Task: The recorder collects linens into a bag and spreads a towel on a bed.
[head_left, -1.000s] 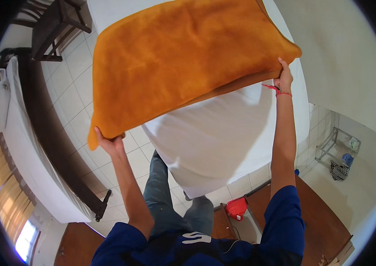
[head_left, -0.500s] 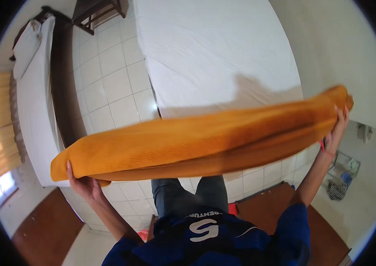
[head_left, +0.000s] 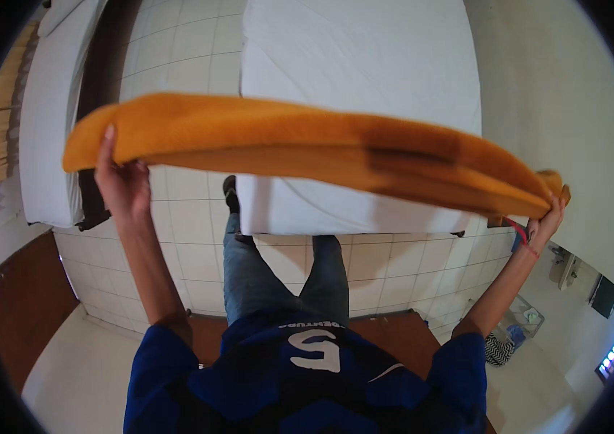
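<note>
Stretched out between my hands is a folded orange blanket (head_left: 263, 130) with a plush surface, held up in the air across my front. My left hand (head_left: 124, 181) grips its left end, thumb over the near side and fingers curled beneath. At the other end, my right hand (head_left: 549, 217) is closed on the blanket's lower right corner; a red band circles that wrist. Beneath and beyond the blanket lies a bed (head_left: 365, 54) covered in a white sheet, its near edge just in front of my legs.
A second white-sheeted bed (head_left: 53, 123) stands along the left side, with a tiled floor (head_left: 176, 58) between the two. Brown wooden furniture (head_left: 386, 336) is close behind me. A pale wall (head_left: 553, 94) runs along the right. A small rack (head_left: 524, 318) stands at the lower right.
The blanket's left end has risen and its right end has dropped, both hands moving with it. The bed now sits closer to my legs, and the view has shifted.
</note>
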Action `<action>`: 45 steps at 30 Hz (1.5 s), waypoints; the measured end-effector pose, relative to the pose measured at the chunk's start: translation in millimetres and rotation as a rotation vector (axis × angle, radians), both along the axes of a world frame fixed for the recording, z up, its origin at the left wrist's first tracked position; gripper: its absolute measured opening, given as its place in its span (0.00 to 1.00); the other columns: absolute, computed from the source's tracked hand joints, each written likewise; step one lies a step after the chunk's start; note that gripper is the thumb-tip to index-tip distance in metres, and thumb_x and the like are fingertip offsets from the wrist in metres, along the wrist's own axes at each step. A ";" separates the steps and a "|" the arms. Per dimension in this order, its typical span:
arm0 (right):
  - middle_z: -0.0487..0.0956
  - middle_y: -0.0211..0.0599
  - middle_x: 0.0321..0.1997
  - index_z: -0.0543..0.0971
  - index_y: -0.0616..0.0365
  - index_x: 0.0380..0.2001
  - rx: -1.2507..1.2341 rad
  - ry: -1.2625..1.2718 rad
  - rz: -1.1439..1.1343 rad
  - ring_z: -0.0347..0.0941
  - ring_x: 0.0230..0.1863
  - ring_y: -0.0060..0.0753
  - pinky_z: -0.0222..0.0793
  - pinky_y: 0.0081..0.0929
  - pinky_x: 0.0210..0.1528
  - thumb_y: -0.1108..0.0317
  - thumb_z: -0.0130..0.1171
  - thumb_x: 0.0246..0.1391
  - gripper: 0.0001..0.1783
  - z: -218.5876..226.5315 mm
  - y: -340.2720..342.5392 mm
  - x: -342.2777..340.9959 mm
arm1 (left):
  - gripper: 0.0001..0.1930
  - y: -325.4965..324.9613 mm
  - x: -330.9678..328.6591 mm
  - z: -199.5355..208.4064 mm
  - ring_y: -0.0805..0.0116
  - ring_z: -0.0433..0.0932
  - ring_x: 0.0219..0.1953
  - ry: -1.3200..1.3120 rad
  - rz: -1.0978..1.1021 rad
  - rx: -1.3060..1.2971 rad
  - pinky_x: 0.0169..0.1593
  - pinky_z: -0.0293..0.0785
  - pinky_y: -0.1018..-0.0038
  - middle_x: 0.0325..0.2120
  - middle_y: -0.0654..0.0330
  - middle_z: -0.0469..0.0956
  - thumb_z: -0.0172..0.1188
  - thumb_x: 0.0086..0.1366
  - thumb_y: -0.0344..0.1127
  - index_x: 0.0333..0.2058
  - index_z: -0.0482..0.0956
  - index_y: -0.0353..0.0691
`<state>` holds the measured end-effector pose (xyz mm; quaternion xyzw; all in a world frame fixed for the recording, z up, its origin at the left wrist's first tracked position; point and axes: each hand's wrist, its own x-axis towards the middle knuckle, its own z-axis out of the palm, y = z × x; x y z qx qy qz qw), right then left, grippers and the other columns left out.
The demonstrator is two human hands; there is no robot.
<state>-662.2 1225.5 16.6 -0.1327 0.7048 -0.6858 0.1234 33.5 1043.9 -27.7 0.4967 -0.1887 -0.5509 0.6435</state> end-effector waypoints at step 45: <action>0.54 0.59 0.69 0.50 0.77 0.64 1.480 0.350 -0.302 0.52 0.70 0.54 0.63 0.52 0.63 0.59 0.64 0.54 0.47 -400.1 121.3 -92.1 | 0.41 229.3 -0.1 -345.2 0.52 0.70 0.58 -0.691 0.458 0.992 0.58 0.71 0.61 0.59 0.52 0.66 0.65 0.61 0.51 0.64 0.57 0.34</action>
